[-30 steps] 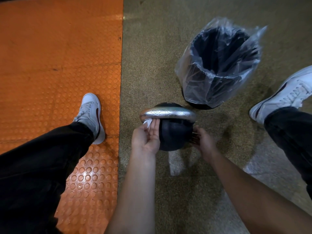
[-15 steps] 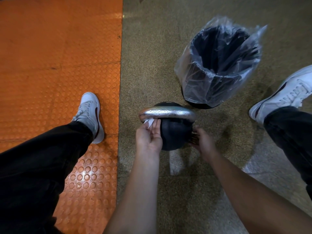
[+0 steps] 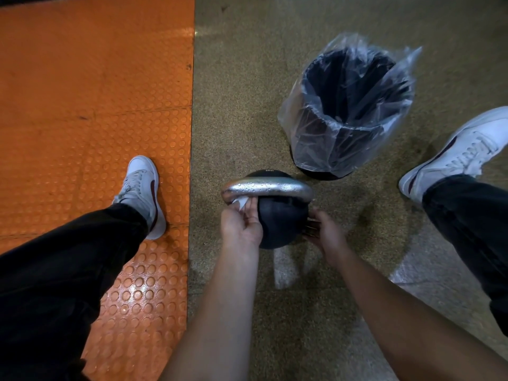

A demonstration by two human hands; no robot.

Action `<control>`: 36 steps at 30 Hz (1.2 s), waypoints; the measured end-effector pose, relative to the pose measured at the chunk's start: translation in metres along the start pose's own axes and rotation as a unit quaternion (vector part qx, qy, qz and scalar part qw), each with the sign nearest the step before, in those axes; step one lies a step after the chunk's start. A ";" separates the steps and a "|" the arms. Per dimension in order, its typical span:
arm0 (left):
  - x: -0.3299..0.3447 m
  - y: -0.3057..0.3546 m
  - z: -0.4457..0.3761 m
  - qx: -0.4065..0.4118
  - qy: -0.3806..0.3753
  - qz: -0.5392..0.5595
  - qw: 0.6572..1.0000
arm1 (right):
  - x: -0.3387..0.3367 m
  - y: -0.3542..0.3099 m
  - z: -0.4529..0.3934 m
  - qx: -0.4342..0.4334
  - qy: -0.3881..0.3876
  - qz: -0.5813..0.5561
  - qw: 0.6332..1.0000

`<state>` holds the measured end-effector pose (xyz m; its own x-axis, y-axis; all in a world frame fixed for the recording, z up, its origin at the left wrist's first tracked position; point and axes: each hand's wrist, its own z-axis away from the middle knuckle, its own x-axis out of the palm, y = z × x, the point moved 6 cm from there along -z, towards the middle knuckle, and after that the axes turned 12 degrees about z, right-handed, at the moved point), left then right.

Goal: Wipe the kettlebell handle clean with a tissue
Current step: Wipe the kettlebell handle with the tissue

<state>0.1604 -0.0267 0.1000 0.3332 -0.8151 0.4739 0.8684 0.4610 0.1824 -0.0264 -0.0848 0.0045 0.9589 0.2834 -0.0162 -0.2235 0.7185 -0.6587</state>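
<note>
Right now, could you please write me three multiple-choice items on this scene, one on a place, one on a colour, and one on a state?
1. Where does the bin stand?
A. just beyond the kettlebell, on the speckled floor
B. on the orange mat
C. between the person's knees

2. What colour is the studded mat?
A. blue
B. orange
C. grey

3. What state is the handle in?
A. wrapped in tape
B. dry and dull
C. beaded with droplets

Answers:
1 A: the lined bin sits on the speckled floor past the kettlebell.
2 B: the studded surface is orange.
3 C: droplets dot the silver bar, while the left hand presses the tissue at its left end.
</note>
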 end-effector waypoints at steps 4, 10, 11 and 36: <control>-0.008 0.007 0.004 0.002 -0.047 -0.003 0.999 | 0.000 -0.001 -0.001 -0.001 0.000 -0.015 1.000; -0.007 0.007 0.001 -0.026 -0.032 0.018 0.999 | -0.001 0.002 -0.003 0.003 -0.002 -0.024 1.000; -0.008 0.008 0.003 -0.025 -0.033 0.020 0.999 | -0.001 0.002 -0.004 0.005 -0.001 -0.023 1.000; -0.014 0.018 -0.003 0.073 -0.054 -0.105 0.990 | -0.001 0.004 -0.003 -0.011 0.000 0.015 1.000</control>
<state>0.1726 -0.0076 0.0944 0.1027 -0.8598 0.5002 0.8496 0.3373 0.4055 -0.0279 -0.0839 0.0000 0.9517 0.3050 -0.0369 -0.2489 0.6953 -0.6742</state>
